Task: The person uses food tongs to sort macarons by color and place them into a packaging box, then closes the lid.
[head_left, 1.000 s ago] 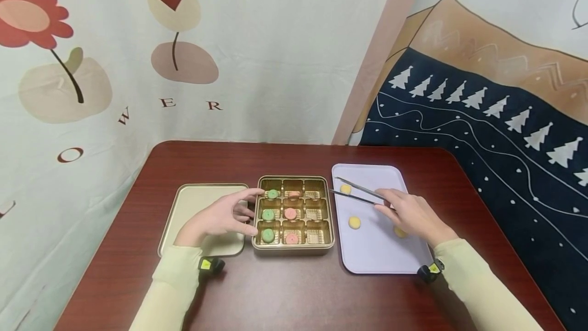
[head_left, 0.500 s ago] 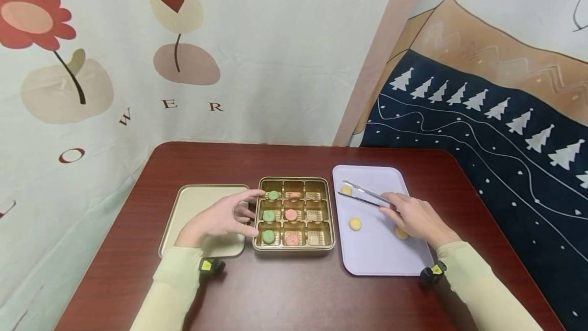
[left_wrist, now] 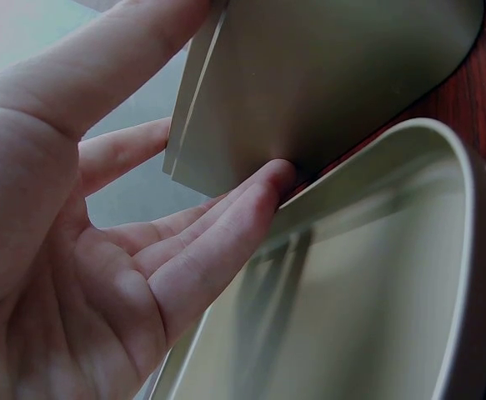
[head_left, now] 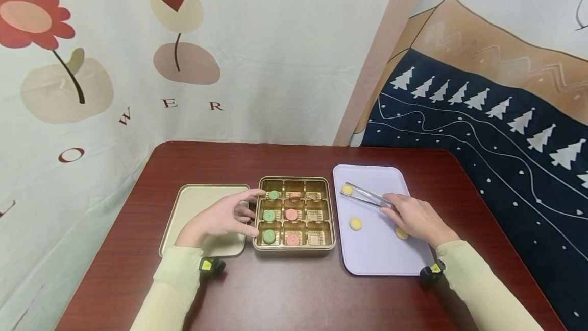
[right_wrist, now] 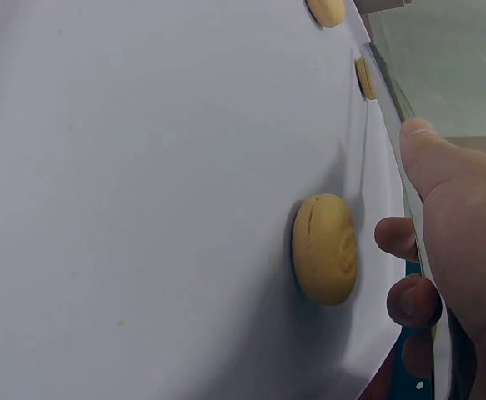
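Observation:
My left hand (head_left: 225, 215) spreads along the left side of a gold tin (head_left: 294, 252), thumb at its near corner and index finger at the far one. Up close, the left wrist view has a fingertip against the tin's wall (left_wrist: 326, 75). Green macarons (head_left: 269, 236) sit in its left column, pink macarons (head_left: 292, 239) in the middle one; the right column's cups are bare. With my right hand (head_left: 415, 218) I grip metal tongs (head_left: 369, 193) over a lilac tray (head_left: 367, 259). Their tips stand either side of the farthest yellow macaron (head_left: 347, 189).
Two more yellow macarons lie on the tray: one near its middle (head_left: 356, 223), another partly under my right hand (head_left: 401, 233). A pale gold lid (head_left: 202, 195) lies left of the tin, beneath my left hand. Printed cloth hangs behind the brown table (head_left: 294, 295).
The tongs have shifted right, from beyond the tray's left edge to around the far yellow macaron, and their tips have drawn closer together. The left hand and the tin stay put.

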Available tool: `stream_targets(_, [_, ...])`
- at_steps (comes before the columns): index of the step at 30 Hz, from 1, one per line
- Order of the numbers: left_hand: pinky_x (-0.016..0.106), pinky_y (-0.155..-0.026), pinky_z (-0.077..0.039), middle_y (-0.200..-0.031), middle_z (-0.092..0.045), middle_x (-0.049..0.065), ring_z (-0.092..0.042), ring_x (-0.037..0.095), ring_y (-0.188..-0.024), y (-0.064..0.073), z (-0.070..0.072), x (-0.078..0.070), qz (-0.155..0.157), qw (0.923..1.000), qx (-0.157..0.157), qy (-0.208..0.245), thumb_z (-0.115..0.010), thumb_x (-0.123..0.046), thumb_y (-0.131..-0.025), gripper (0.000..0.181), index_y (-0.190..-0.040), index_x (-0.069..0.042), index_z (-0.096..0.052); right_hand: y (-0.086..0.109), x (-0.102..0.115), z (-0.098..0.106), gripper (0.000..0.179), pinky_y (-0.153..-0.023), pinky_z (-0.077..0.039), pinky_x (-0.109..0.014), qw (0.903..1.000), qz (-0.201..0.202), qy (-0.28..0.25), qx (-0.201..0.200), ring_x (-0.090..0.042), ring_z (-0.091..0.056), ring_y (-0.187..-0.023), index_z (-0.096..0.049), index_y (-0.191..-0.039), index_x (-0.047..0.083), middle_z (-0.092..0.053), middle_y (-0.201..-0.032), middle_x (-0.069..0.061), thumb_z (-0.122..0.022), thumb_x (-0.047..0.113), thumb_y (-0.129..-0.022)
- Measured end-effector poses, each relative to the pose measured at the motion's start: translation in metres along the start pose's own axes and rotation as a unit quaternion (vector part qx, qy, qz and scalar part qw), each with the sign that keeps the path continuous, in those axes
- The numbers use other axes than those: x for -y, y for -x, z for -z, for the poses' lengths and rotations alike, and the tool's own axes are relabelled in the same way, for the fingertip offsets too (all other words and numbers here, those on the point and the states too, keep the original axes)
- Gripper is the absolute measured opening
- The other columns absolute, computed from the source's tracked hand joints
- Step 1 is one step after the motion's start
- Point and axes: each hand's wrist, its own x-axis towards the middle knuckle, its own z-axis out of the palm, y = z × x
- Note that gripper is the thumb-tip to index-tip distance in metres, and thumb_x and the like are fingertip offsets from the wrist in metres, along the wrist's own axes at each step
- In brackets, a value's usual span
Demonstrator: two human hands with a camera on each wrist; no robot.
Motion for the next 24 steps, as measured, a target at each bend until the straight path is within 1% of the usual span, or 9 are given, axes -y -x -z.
stream_targets(7, [0.05, -0.104, -0.058, -0.152, -0.045, 0.031, -0.066, 0.041, -0.121, -0.0001, 0.0, 0.001, 0.001, 1.0, 0.0, 0.001, -0.094, -0.019, -0.08, 0.101, -0.162, -0.009, -0.036, -0.0002, 0.0005, -0.0022, 0.047, -0.087, -0.064, -0.051, 0.9999, -0.008, 0.002, 0.011, -0.019, -0.068, -0.092, -0.066, -0.136, 0.012, -0.075, -0.12, -0.009, -0.072, 0.041, -0.1])
stream_targets(14, [0.05, -0.104, -0.058, -0.151, -0.045, 0.032, -0.066, 0.04, -0.121, -0.0001, -0.0005, 0.0021, 0.004, 1.0, -0.001, 0.001, -0.094, -0.019, -0.08, 0.101, -0.162, -0.009, -0.036, 0.0004, 0.0032, -0.0032, 0.044, -0.091, -0.063, -0.053, 0.9998, -0.013, -0.004, 0.012, -0.021, -0.069, -0.096, -0.066, -0.136, 0.013, -0.075, -0.123, -0.008, -0.072, 0.039, -0.1])
stream_targets(24, [0.049, -0.104, -0.058, -0.151, -0.045, 0.031, -0.066, 0.04, -0.12, -0.0008, -0.0005, 0.0014, 0.004, 1.0, -0.002, -0.002, -0.095, -0.02, -0.079, 0.101, -0.162, -0.01, -0.037, 0.0009, 0.0038, -0.005, 0.043, -0.084, -0.064, -0.05, 0.9999, -0.007, -0.006, 0.004, -0.019, -0.068, -0.091, -0.067, -0.134, 0.013, -0.076, -0.12, -0.008, -0.072, 0.039, -0.1])
